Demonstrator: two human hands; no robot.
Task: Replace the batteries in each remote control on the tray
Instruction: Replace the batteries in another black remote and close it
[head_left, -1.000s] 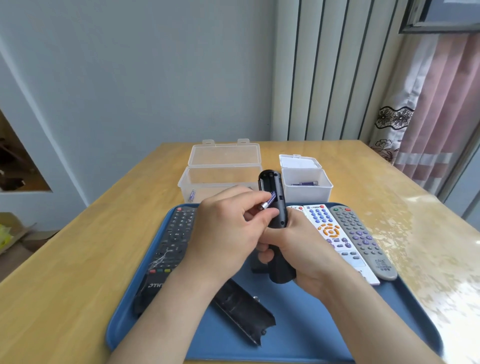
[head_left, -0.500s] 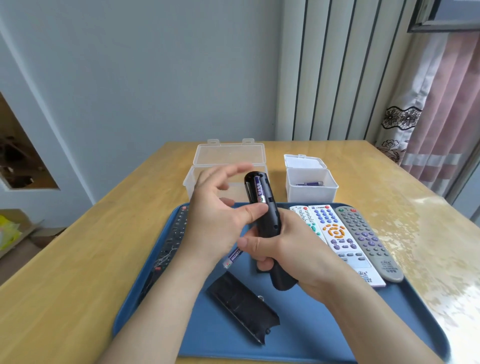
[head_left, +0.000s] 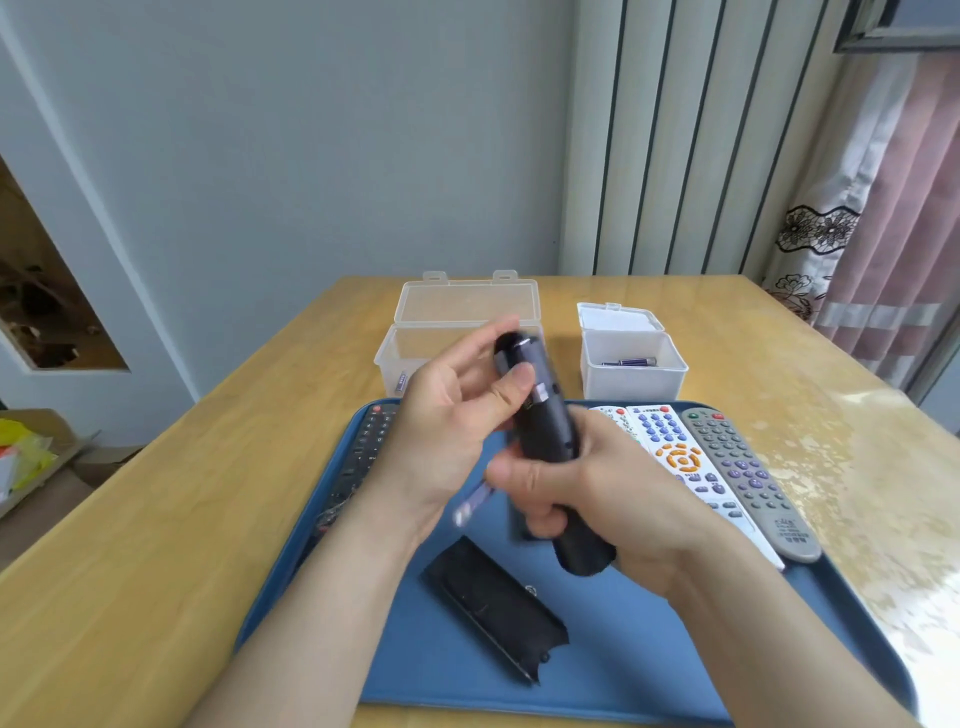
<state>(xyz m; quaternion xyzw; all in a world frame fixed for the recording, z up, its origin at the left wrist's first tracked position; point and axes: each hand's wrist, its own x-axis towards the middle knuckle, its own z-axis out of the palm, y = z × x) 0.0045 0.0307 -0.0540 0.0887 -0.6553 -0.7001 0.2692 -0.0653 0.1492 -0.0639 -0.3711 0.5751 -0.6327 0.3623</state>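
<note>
My right hand (head_left: 613, 493) grips the lower half of a black remote (head_left: 545, 431), held upright over the blue tray (head_left: 675, 675) with its open back toward me. My left hand (head_left: 441, 426) has its thumb pressed on the battery bay near the remote's top, with the fingers behind it. A blurred purple battery (head_left: 472, 501) sticks out below the left palm; which fingers hold it is hidden. The remote's black battery cover (head_left: 493, 608) lies loose on the tray in front.
On the tray lie a long black remote (head_left: 363, 457) at the left, two white remotes (head_left: 675, 457) and a grey one (head_left: 743, 467) at the right. Behind the tray stand an open clear box (head_left: 457, 312) and a small white box (head_left: 634, 374) holding purple batteries (head_left: 631, 361).
The left hand pulled a purple battery out of the bay and carried it down into the palm. Its thumb went back up onto the bay, and the remote tilted slightly.
</note>
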